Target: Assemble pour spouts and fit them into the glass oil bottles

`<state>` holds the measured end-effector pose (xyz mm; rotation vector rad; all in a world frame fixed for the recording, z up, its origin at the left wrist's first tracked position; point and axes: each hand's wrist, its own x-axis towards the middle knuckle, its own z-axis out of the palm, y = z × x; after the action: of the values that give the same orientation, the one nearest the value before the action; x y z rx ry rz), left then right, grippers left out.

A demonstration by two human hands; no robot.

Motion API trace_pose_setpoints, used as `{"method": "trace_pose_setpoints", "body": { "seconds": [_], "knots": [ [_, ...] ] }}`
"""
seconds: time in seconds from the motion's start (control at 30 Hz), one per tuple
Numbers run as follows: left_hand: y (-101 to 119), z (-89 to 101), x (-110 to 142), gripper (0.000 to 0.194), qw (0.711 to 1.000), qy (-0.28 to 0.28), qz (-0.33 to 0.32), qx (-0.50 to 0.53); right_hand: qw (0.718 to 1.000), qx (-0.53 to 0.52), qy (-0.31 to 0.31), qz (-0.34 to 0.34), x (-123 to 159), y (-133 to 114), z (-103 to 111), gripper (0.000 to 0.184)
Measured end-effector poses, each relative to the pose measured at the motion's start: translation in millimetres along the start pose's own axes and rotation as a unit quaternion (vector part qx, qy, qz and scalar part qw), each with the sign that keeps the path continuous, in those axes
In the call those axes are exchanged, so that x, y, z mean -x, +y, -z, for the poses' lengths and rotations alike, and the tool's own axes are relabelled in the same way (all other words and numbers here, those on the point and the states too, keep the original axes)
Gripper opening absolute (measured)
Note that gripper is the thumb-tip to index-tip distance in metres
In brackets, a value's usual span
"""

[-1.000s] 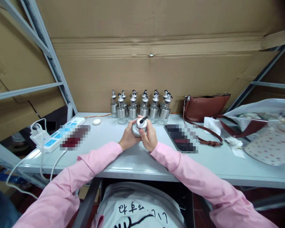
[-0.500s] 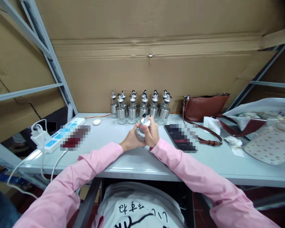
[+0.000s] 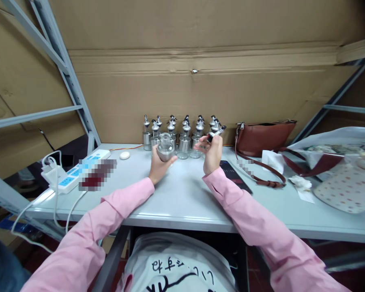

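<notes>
My left hand (image 3: 159, 165) is wrapped round a glass bottle (image 3: 166, 149) with a steel band, its neck bare and its mouth uncovered. To the right, my right hand (image 3: 212, 156) grips a silver and black pourer cap (image 3: 215, 134), apart from the bottle and raised above the table. Behind both hands stand several similar oil bottles (image 3: 184, 142) in rows, with silver tops and black spouts. My hands partly hide some of these bottles.
A phone (image 3: 235, 177) lies right of my right hand, near a brown handbag (image 3: 263, 139) and crumpled tissue (image 3: 301, 182). On the left are a power strip (image 3: 67, 181) with cables and a small white disc (image 3: 124, 155). A cardboard wall (image 3: 185, 93) closes the back.
The pourer cap has come off the bottle. My hands have moved apart: the left with the bottle to the left, the right with the cap up and to the right.
</notes>
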<state>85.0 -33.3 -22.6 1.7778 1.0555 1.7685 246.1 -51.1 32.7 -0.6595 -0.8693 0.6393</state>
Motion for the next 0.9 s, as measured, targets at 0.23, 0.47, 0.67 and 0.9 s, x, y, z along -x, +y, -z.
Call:
{"method": "trace_pose_setpoints", "body": {
  "seconds": [0.23,0.47,0.67,0.9],
  "knots": [
    [-53.6,45.6,-45.0,0.060,0.985,0.141,0.046,-0.093,0.997,0.030,0.013,-0.075,-10.5,16.5,6.4,0.035],
    [-86.0,59.6,-55.9,0.062,0.981,0.071,0.141,-0.114,0.994,0.073,-0.047,-0.068,-3.1,17.8,4.7,0.034],
    [-97.1,54.6,-60.4,0.070,0.985,0.022,0.136,-0.099,0.991,0.094,-0.072,-0.056,-2.4,21.4,6.7,0.036],
    [-99.6,59.5,-60.0,0.073,0.985,-0.032,0.146,-0.089,0.990,0.111,-0.083,-0.041,-2.7,21.4,8.2,0.040]
  ]
}}
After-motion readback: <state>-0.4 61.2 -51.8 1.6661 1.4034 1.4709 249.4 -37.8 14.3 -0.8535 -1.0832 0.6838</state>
